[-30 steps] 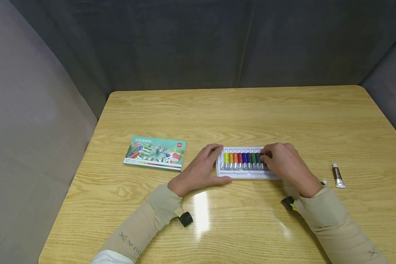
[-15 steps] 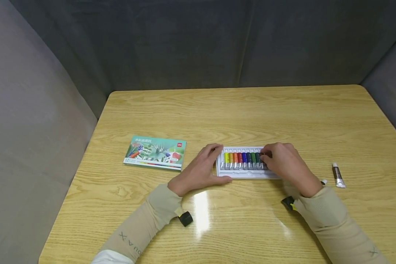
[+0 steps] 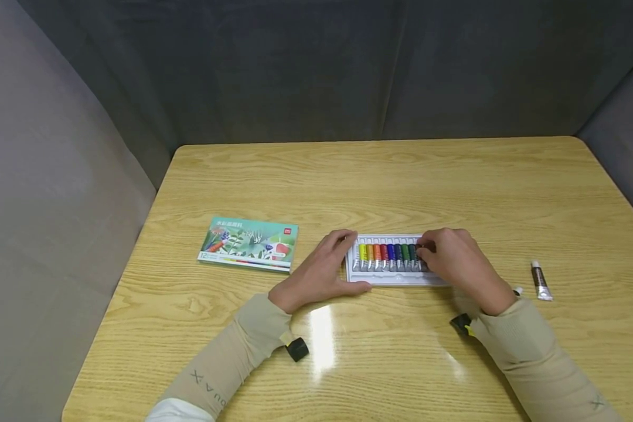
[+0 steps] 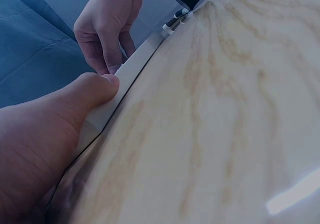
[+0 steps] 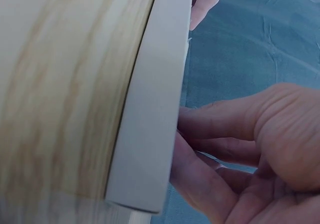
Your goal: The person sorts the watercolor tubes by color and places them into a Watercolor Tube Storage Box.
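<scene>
A white plastic tray (image 3: pixel 398 280) lies on the table, bearing a row of small paint tubes (image 3: pixel 384 258) from yellow through red and blue to green. My left hand (image 3: pixel 319 272) holds the tray's left end, thumb along the front edge and fingers at the back corner. Over the right end, my right hand (image 3: pixel 461 261) pinches at a dark tube in the row, mostly covered by the fingers. In the right wrist view, the tray's side wall (image 5: pixel 145 108) hides the right fingertips. The left thumb (image 4: pixel 102 88) presses on the tray in the left wrist view.
A green illustrated paint box (image 3: pixel 248 243) lies flat left of the tray. To the right lies a loose dark brown tube (image 3: pixel 541 281). Beside the right wrist a white cap (image 3: pixel 517 291) shows, the rest hidden by the sleeve. A dark curtain (image 3: pixel 306 70) hangs behind the table.
</scene>
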Demonstrator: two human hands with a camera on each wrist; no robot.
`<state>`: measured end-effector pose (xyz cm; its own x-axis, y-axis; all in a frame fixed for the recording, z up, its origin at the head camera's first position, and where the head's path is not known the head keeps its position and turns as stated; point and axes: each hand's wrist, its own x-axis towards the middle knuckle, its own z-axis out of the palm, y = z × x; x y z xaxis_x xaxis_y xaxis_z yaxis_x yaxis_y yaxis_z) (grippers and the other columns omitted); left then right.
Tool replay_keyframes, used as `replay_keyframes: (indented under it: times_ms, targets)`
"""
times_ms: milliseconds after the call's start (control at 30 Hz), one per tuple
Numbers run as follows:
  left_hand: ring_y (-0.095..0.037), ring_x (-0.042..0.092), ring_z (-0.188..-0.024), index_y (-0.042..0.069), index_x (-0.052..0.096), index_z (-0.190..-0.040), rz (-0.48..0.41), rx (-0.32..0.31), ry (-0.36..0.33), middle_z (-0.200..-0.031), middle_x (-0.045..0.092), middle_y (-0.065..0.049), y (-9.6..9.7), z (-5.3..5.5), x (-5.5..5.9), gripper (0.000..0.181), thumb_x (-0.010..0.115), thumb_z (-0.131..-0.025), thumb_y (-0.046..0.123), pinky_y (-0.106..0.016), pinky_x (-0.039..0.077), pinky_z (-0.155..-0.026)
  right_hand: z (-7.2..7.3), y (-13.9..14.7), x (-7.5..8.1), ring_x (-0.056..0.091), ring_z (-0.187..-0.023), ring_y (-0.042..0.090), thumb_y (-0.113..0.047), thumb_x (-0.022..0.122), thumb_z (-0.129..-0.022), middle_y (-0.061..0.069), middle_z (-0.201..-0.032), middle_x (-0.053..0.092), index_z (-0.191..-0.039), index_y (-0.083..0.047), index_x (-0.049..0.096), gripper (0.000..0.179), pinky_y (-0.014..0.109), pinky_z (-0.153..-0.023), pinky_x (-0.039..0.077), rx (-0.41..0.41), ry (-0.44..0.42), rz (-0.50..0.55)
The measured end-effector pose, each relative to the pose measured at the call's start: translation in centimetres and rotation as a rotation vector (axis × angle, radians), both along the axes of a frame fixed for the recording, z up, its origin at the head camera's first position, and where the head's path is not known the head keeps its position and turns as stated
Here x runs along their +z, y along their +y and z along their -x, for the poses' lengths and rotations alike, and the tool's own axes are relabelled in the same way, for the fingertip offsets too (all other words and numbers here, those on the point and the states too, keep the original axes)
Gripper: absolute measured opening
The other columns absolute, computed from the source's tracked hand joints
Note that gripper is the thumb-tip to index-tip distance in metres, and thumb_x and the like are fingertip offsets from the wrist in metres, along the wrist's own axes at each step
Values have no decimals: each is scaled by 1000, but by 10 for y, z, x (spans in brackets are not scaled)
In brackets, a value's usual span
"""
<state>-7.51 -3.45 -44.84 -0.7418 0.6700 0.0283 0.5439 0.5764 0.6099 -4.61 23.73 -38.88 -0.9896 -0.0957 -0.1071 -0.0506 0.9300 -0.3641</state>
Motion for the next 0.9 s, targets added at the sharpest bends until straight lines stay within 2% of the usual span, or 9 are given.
replay_keyframes:
  times_ms: [233,367,500,767,900]
  targets:
    - [-23,37,-151,9,28,-164,-1,-3,-5,-165,32,-6,0,1,-1,107,77,-85,62,-40,39,-124,0,2,1,71,-92,29,-15,68,-97,22,-109,77,-115,0,77,25,50,-80,56,25,-31,-9]
    - [-23,38,-151,10,28,-164,-1,-3,-6,-165,32,-6,0,1,0,107,77,-85,62,-40,39,-124,1,6,4,66,-82,23,-17,65,-100,22,-112,77,-119,0,76,27,41,-73,54,52,-70,-14]
    - [-24,38,-151,10,28,-164,1,-3,-8,-165,32,-6,0,1,0,107,77,-85,62,-41,39,-124,3,12,10,60,-79,20,-21,62,-103,21,-115,76,-121,-2,75,29,35,-69,48,62,-107,-2]
    - [-23,37,-151,10,27,-164,9,-2,-11,-165,31,-6,0,0,1,108,76,-84,63,-40,39,-124,3,34,22,67,-91,27,-21,64,-100,18,-108,77,-117,0,75,29,49,-79,55,47,-98,3]
    - [-23,38,-151,10,27,-164,1,-1,-17,-165,32,-6,0,0,0,108,77,-85,63,-40,39,-124,4,50,28,69,-97,33,-23,64,-100,18,-107,77,-117,-1,74,29,50,-81,54,31,-153,-19]
